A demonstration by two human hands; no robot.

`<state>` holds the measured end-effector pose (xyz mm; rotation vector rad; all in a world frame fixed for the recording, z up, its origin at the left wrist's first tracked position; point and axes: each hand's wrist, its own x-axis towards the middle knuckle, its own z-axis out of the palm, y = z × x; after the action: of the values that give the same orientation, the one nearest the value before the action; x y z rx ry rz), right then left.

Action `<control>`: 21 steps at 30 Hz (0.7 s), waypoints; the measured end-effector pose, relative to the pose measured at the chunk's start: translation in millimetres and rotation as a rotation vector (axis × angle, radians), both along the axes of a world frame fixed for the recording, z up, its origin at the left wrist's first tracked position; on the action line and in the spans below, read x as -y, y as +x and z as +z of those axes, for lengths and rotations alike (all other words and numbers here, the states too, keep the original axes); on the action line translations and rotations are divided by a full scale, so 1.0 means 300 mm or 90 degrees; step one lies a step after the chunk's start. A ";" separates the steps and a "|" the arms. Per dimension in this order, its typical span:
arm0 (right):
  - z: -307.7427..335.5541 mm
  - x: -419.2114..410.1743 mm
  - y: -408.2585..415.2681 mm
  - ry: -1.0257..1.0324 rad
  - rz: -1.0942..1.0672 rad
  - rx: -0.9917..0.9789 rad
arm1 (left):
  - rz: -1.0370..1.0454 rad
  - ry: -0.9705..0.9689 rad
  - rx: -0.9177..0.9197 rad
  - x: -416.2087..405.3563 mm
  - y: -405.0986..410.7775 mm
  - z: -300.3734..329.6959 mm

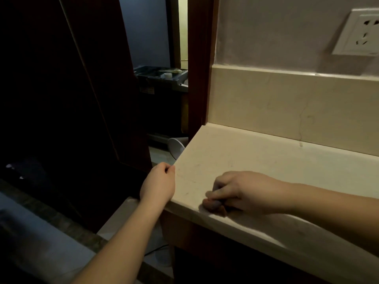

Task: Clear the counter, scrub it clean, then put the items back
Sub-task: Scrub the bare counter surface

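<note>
A cream stone counter (256, 158) runs from the middle of the view to the right, with faint marks and hairs on its surface. My right hand (244, 191) lies on it near the front edge, fingers curled round a small dark scrubbing cloth or pad (213, 204) pressed against the counter. My left hand (159, 183) sits at the counter's left end, fingers curled against the edge; I cannot make out anything in it. Nothing else stands on the visible part of the counter.
A cream backsplash (287, 103) rises behind the counter, with a white wall socket (361, 31) above it. A dark wooden door (92, 89) stands to the left. Through the gap I see a grey tray of items (162, 75) and a white round object (176, 148) on the floor.
</note>
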<state>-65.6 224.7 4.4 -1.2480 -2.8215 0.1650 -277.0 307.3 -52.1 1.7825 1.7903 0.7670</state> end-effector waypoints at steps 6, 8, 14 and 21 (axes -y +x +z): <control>-0.013 -0.105 -0.127 0.064 -0.110 -0.027 | -0.008 0.000 0.004 0.006 0.000 0.014; -0.020 -0.059 -0.116 0.056 -0.092 -0.027 | -0.012 0.007 0.002 0.006 -0.001 0.011; 0.023 0.065 -0.022 -0.013 -0.051 0.023 | -0.006 0.010 -0.010 -0.004 -0.002 -0.004; -0.005 -0.025 -0.134 0.059 -0.154 -0.002 | -0.007 0.018 -0.019 -0.005 -0.002 -0.004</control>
<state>-105.7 232.3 2.8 -1.5491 -2.6125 0.0257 -277.6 308.8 -53.3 1.8299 1.7947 0.7699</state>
